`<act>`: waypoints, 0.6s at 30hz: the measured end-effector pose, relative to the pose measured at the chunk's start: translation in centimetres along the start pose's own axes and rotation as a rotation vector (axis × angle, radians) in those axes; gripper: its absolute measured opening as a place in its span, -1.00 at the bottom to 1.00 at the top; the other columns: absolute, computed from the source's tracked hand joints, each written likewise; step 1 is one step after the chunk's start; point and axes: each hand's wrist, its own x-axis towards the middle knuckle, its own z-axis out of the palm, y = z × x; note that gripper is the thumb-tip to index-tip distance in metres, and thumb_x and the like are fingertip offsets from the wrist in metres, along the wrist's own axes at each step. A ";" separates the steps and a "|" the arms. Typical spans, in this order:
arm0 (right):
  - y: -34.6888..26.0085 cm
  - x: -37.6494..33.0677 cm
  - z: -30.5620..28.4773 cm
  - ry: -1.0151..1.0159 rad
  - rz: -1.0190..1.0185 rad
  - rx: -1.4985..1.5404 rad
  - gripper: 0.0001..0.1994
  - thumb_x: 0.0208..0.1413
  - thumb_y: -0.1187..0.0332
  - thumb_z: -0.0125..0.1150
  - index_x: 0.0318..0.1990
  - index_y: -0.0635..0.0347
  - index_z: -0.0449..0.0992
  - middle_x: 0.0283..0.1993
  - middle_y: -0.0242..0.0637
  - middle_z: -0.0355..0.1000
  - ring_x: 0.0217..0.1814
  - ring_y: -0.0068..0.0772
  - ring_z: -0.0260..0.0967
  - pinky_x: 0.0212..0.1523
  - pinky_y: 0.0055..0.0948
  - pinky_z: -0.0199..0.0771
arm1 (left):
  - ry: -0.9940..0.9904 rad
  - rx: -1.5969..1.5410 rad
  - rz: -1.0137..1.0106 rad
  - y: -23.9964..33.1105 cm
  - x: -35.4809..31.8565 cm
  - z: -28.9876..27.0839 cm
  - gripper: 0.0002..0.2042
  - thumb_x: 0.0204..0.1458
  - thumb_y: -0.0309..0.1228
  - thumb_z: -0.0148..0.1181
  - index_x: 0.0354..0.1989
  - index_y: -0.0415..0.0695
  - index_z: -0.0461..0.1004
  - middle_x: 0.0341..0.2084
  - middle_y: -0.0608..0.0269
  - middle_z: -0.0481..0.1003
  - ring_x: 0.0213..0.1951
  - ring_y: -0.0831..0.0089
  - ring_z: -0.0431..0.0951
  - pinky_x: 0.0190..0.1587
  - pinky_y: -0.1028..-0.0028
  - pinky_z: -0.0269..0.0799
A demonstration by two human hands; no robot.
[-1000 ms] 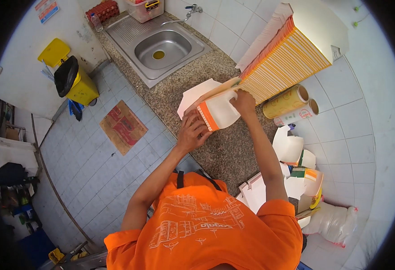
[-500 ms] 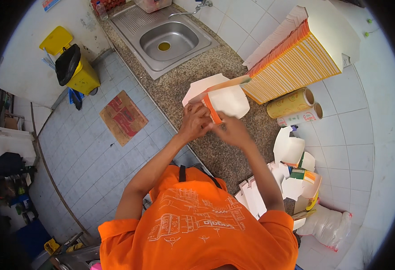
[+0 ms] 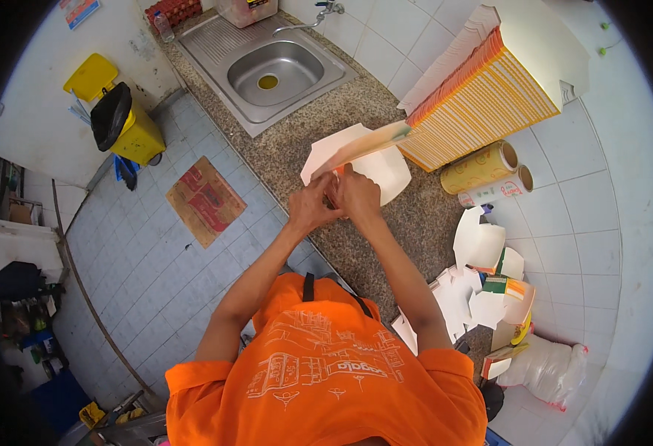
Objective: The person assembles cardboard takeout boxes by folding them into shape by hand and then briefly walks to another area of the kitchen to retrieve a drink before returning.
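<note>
Hands together over the granite bench (image 3: 415, 223), left hand (image 3: 313, 207) and right hand (image 3: 357, 195) touching, both grips pinched shut on one lower corner of a white paperboard carton blank (image 3: 375, 160). Blank half-folded, lying on the bench just in front of the fingers, one orange-edged flap (image 3: 363, 145) tilted up toward the back wall. Probably light, thin and springy: stiff along the creases, floppy across the panels, easily dented or torn at a tab; best taken at the fold lines and corners, not mid-panel. Just behind the blank, a tall stack of flat orange-and-white blanks (image 3: 482, 104) leaning against the tiles. Right of that, two rolls of film (image 3: 486, 175). Further right, folded white cartons (image 3: 479, 245) heaped near the wall. Behind left, a steel sink (image 3: 278, 70); on the floor, a yellow bin (image 3: 129, 123).
</note>
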 end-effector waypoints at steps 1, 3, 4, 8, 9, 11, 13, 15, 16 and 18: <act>0.0 -0.1 0.2 -0.005 -0.010 0.002 -0.64 0.23 0.12 0.07 -0.16 0.32 0.42 -0.51 0.08 0.52 -0.45 0.12 0.55 -0.42 0.01 0.55 | -0.052 -0.007 -0.109 0.2 0.0 -0.3 -0.22 -0.32 0.02 0.48 0.16 0.03 0.40 -0.25 0.17 0.61 -0.35 0.10 0.66 -0.37 0.11 0.54; 0.3 -0.4 0.5 -0.051 -0.080 0.037 -0.66 0.19 0.14 0.10 -0.15 0.31 0.41 -0.50 0.09 0.52 -0.45 0.10 0.56 -0.43 0.01 0.55 | -0.037 0.039 -0.143 1.0 -0.2 -0.4 -0.19 -0.32 0.01 0.48 0.20 0.06 0.36 -0.25 0.18 0.61 -0.31 0.11 0.66 -0.35 0.12 0.55; 0.3 -0.3 0.5 -0.052 -0.081 0.035 -0.66 0.19 0.14 0.10 -0.15 0.31 0.41 -0.50 0.09 0.52 -0.45 0.10 0.56 -0.43 0.01 0.55 | -0.030 0.079 -0.160 1.4 -0.3 -0.3 -0.16 -0.33 0.01 0.48 0.24 0.08 0.32 -0.25 0.19 0.62 -0.27 0.11 0.66 -0.32 0.14 0.55; -0.3 -0.2 2.2 -0.069 -0.035 0.055 -0.76 0.19 0.23 0.05 -0.21 0.24 0.43 -0.44 0.06 0.54 -0.38 0.14 0.56 -0.38 0.03 0.53 | 0.063 -0.054 -0.116 0.5 -0.5 1.0 -0.20 -0.29 -0.01 0.46 0.23 0.07 0.33 -0.22 0.16 0.61 -0.23 0.12 0.65 -0.27 0.16 0.55; -0.2 -0.2 2.6 -0.063 -0.017 0.083 -0.76 0.19 0.23 0.04 -0.22 0.24 0.44 -0.43 0.08 0.55 -0.36 0.15 0.56 -0.36 0.05 0.53 | 0.071 -0.069 -0.131 0.3 -0.7 1.4 -0.18 -0.30 0.02 0.48 0.22 0.04 0.34 -0.15 0.14 0.58 -0.22 0.14 0.65 -0.27 0.16 0.57; 0.2 -0.4 2.3 -0.033 -0.024 0.102 -0.76 0.18 0.21 0.06 -0.23 0.21 0.47 -0.42 0.06 0.55 -0.37 0.16 0.55 -0.36 0.07 0.53 | 0.079 -0.083 -0.142 0.2 -1.1 1.4 -0.17 -0.32 0.04 0.50 0.21 0.00 0.36 -0.08 0.12 0.56 -0.20 0.16 0.65 -0.26 0.16 0.59; 1.9 0.0 1.8 0.140 -0.007 0.110 -0.74 0.19 0.17 0.04 -0.24 0.17 0.52 -0.40 0.04 0.55 -0.36 0.18 0.54 -0.33 0.10 0.51 | 0.074 -0.219 -0.078 0.7 -2.0 1.2 -0.26 -0.22 -0.04 0.49 0.19 0.00 0.38 0.06 0.11 0.45 0.04 0.13 0.54 -0.10 0.12 0.57; 5.8 2.1 0.3 0.416 0.025 0.022 -0.68 0.23 0.14 -0.02 -0.24 0.19 0.54 -0.33 0.04 0.55 -0.28 0.17 0.52 -0.26 0.13 0.49 | 0.164 -0.150 0.055 1.8 -2.3 0.7 -0.30 -0.20 -0.08 0.50 0.17 0.02 0.39 0.07 0.10 0.43 0.11 0.09 0.47 -0.01 0.11 0.51; 8.1 3.4 -0.7 0.552 0.052 -0.061 -0.65 0.26 0.12 -0.05 -0.24 0.21 0.55 -0.27 0.03 0.56 -0.22 0.16 0.52 -0.23 0.13 0.49 | 0.240 -0.091 0.196 2.5 -2.4 0.8 -0.34 -0.18 -0.12 0.50 0.15 0.03 0.40 0.07 0.10 0.41 0.19 0.06 0.40 0.08 0.11 0.45; 11.7 5.3 -1.6 0.234 0.304 -0.010 -0.60 0.31 0.08 -0.12 -0.16 0.21 0.55 -0.10 0.09 0.53 -0.05 0.15 0.49 -0.09 0.12 0.46 | 0.174 -0.089 0.279 3.4 -2.1 1.1 -0.43 -0.12 -0.21 0.47 0.12 0.08 0.43 0.12 0.12 0.37 0.28 -0.02 0.28 0.25 -0.02 0.29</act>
